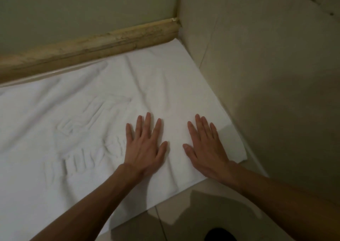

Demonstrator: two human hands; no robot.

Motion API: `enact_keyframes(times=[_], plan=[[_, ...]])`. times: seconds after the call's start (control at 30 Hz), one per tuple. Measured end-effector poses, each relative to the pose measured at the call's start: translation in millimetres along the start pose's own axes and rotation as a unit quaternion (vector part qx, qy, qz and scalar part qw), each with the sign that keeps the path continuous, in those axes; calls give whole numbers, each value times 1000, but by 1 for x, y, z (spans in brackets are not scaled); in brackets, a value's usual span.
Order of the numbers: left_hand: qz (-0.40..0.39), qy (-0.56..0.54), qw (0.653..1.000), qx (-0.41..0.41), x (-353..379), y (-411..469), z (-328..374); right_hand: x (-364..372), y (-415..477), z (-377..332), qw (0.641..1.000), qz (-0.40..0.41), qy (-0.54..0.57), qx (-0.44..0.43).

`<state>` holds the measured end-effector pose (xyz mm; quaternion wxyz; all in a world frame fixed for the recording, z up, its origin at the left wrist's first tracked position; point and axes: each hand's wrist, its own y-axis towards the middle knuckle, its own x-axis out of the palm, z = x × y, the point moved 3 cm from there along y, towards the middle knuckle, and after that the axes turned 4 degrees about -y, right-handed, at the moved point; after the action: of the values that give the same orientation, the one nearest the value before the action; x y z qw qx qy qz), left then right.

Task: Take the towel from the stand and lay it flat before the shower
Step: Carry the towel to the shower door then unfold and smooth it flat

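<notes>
A white towel (77, 115) with an embossed pattern lies spread out on the tiled floor, its far edge along a worn beige threshold strip (88, 47) and its right end against the wall. My left hand (145, 143) presses flat on the towel near its right end, fingers straight and spread. Beside it, my right hand (206, 145) also lies flat on the towel, close to the right edge. A small corner of the towel is folded up by the wall at the right.
A tiled wall (276, 75) rises at the right, meeting the threshold in the far corner. Pale floor tiles (202, 213) show in front of the towel. A dark round shape (219, 234) sits at the bottom edge.
</notes>
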<state>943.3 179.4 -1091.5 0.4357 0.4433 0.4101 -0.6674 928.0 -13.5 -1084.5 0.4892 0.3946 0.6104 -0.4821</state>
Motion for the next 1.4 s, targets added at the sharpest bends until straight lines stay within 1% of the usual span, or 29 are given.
enact_keyframes(times=[0.17,0.27,0.5,0.63,0.83,0.93,1.13,1.23,1.3,1.4], plan=[[4,-5,1000,-18,2,-17,-6,-11,18,-49,996,10,-13,-84],[9,-1,1000,-20,4,-22,-8,-11,29,-68,994,7,-26,-105],[17,26,999,-24,9,-26,-13,-4,28,-63,991,-11,-60,-116],[21,28,999,-29,11,-28,-14,-4,28,-64,992,-11,-51,-111],[4,28,999,-28,8,-30,-14,-2,30,-63,993,-7,-47,-105],[-11,35,999,-14,2,-26,-15,-1,30,-65,993,-9,-43,-105],[-18,47,999,9,-23,9,-28,-6,34,-70,996,8,-14,-89],[-15,54,998,19,-33,36,-32,-19,54,-71,996,43,7,-80],[-6,63,998,11,-37,56,-34,-28,74,-68,994,53,-3,-91],[10,82,997,-6,-43,84,-41,-36,110,-57,994,46,-28,-99]])
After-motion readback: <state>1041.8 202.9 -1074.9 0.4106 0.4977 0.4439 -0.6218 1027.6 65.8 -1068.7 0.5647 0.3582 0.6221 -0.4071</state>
